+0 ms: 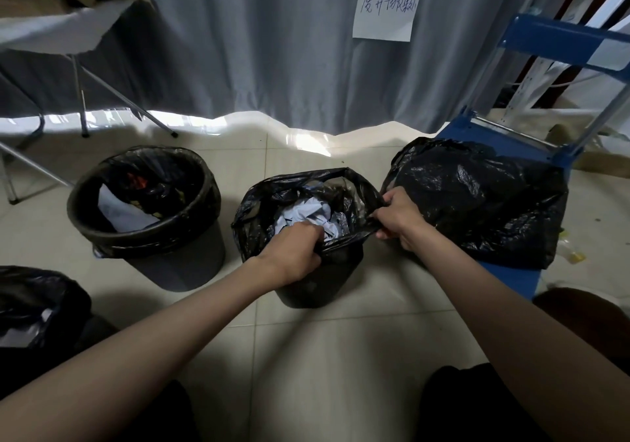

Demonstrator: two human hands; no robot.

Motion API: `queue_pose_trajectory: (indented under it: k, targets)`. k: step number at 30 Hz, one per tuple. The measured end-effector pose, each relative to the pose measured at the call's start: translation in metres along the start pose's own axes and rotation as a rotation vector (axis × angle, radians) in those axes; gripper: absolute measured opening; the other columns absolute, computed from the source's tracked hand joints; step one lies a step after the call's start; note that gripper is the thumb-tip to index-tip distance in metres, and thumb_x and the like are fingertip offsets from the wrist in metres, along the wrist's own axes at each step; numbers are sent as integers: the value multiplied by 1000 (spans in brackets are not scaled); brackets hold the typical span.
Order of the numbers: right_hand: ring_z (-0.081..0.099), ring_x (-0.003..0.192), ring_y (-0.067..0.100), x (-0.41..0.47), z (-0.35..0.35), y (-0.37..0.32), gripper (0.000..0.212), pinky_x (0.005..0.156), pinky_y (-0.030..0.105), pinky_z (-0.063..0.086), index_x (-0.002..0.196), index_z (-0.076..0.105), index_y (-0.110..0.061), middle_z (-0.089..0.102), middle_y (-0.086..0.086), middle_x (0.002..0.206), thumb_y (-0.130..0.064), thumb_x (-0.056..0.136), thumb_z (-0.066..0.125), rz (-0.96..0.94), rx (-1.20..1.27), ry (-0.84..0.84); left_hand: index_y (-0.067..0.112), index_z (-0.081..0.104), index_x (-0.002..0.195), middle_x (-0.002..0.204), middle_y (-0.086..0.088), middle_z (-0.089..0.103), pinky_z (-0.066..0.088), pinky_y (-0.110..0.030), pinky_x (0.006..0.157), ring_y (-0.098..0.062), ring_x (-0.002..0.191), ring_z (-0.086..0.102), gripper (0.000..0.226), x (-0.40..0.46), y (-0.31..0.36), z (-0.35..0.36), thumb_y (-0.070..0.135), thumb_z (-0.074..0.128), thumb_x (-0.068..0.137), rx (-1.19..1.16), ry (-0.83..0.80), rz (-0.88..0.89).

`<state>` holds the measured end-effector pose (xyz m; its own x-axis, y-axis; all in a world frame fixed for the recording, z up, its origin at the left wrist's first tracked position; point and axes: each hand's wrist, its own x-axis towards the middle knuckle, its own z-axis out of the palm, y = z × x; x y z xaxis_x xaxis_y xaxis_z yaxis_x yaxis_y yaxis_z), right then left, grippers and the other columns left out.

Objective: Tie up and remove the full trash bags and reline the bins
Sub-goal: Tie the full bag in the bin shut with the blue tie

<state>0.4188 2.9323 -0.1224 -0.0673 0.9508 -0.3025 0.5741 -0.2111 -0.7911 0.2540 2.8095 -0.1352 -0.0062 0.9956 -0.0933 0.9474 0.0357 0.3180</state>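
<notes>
At six o'clock, both hands, left hand (296, 250) and right hand (399, 218), pinch the crinkled black plastic trash bag (306, 189), untied; the round black bin at nine (143, 209) waits.

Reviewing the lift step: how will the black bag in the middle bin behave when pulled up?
The black bag is thin film, so probably floppy. The crumpled paper inside suggests it is light. Its mouth is untied, so contents may spill.

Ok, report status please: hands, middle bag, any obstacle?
Left hand and right hand both grip middle bag rim. Bag untied, in bin. No obstacle seen.
</notes>
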Motion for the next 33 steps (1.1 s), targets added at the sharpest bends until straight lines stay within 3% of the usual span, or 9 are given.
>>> queue_pose_trajectory:
  k: [3,5,8,13,17,21,24,28,33]
  targets:
    - [57,36,19,-3,-4,-2,24,35,28,50,101,42,-14,56,18,115,-10,89,62,-20,51,-24,18,61,92,93,-2,67,45,-29,74,-21,88,60,13,-1,-6,-6,11,64,81,-197,20,-35]
    - [66,64,28,-10,-5,-9,27,51,36,58,108,44,-15,51,12,116,-26,91,63,-120,-92,-18,19,59,94,89,-1,70,49,-30,77,-19,85,63,20,0,-10,-10,5,65,81,-299,57,-31]
    - [49,102,25,-22,-3,-21,29,85,38,45,114,48,-22,35,5,122,-33,91,62,-359,-483,-12,19,50,87,82,0,69,49,-31,72,-17,77,63,25,-1,-16,-10,0,65,80,-333,100,-23]
    - [34,117,25,-43,9,-31,20,101,40,37,105,62,-31,38,-1,110,-30,85,67,-630,-813,-304,24,60,68,67,9,61,40,-24,67,-4,65,55,29,2,-20,-11,-2,54,79,-287,104,-29]
    - [34,113,22,-48,21,-24,23,98,38,35,99,65,-36,42,-3,112,-44,79,71,-695,-948,-372,24,69,75,66,17,59,38,-20,67,1,63,53,30,2,-17,-10,1,53,84,-298,99,-37]
    - [38,104,21,-46,22,-24,24,86,34,33,87,63,-33,47,-6,100,-51,75,72,-701,-965,-393,20,67,78,68,10,63,46,-25,65,-4,64,55,6,3,-13,-5,24,71,76,-335,110,-53]
    - [41,98,22,-46,24,-22,22,77,34,32,85,57,-25,55,-3,92,-34,76,75,-664,-1068,-451,18,57,82,75,8,61,38,-26,58,-9,69,53,33,1,-12,-1,29,83,64,-289,69,-13]
    - [46,85,26,-46,22,-21,28,66,34,34,68,41,-22,46,-1,76,-12,82,63,-600,-1014,-357,15,43,91,94,-3,56,37,-36,64,-28,87,54,33,-2,-6,2,15,71,74,-81,80,38]
    - [61,92,27,-38,7,-25,16,73,32,46,72,57,-21,63,3,90,-8,78,65,-479,-1022,-323,23,32,92,105,-4,45,34,-35,63,-23,83,43,40,-9,-5,-14,7,65,76,58,152,45]
